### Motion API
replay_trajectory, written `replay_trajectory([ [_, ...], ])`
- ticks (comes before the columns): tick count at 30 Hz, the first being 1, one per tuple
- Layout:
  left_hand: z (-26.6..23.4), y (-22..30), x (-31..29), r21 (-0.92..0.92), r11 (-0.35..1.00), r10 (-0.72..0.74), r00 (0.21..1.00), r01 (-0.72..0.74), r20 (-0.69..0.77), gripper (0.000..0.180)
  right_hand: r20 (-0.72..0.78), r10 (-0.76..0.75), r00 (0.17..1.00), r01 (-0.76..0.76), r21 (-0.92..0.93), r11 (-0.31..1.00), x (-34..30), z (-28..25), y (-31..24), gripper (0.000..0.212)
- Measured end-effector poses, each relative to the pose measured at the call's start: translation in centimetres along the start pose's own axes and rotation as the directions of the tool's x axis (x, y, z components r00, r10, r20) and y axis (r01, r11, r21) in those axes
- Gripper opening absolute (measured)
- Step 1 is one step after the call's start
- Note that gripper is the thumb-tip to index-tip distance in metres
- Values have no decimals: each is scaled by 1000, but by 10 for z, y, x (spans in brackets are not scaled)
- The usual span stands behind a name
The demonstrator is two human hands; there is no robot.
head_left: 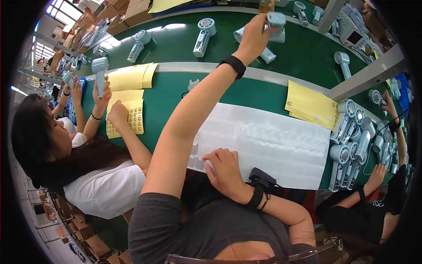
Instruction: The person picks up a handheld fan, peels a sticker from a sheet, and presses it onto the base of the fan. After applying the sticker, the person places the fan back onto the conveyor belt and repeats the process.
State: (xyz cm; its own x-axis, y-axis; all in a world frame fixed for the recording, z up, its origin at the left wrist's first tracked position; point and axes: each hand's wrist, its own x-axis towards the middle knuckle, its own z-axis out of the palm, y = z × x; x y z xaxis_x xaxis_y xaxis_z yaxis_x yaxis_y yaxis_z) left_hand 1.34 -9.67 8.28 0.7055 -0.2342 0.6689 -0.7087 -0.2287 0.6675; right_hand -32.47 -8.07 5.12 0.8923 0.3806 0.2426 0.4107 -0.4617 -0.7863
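Nearest the camera, the dark grey shirt (198, 233) of the person wearing the rig filled the lower edge, and both bare forearms rose from it. From my remote seat I saw the right hand (224, 169) lying on the near edge of a wide white sheet (272, 141) of pale stickers spread on the green counter (176, 94). Its fingers were curled down onto the sheet's lower left corner; I could not tell whether they pinched a sticker. A black band (259, 189) wrapped that wrist.

The left hand (255, 37) was stretched far out over the conveyor belt (303, 55) beyond the counter's grey rail, closed around the handle of a light blue handheld fan (276, 24), which it held above the belt. A black watch (235, 65) sat on that wrist. More fans (204, 36) of the same kind lay spaced along the belt.

To the right of the white sheet, a cluster of fans (351, 141) lay packed side by side, with yellow sheets (310, 104) just behind them. On the left, a co-worker in a white shirt (105, 189) held another fan (100, 72) upright in one hand and touched a yellow sticker sheet (132, 116) with the other.
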Motion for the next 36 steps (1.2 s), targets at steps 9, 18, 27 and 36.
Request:
replay_trajectory([
  [9,-35,40,-5,-892,412,-579,810,185,-99,35,-108,10,994,-19,-86,996,5,9,-5,19],
  [18,-34,136,-78,-491,819,-242,955,297,173,53,200,344,918,-370,747,552,-2,-86,11,12],
  [27,-16,149,-138,-272,960,49,917,67,397,59,-115,432,895,-122,867,483,-24,-182,29,25],
  [36,-5,151,-150,-224,974,82,897,19,435,62,-152,498,854,-248,722,645,4,-215,24,46],
])
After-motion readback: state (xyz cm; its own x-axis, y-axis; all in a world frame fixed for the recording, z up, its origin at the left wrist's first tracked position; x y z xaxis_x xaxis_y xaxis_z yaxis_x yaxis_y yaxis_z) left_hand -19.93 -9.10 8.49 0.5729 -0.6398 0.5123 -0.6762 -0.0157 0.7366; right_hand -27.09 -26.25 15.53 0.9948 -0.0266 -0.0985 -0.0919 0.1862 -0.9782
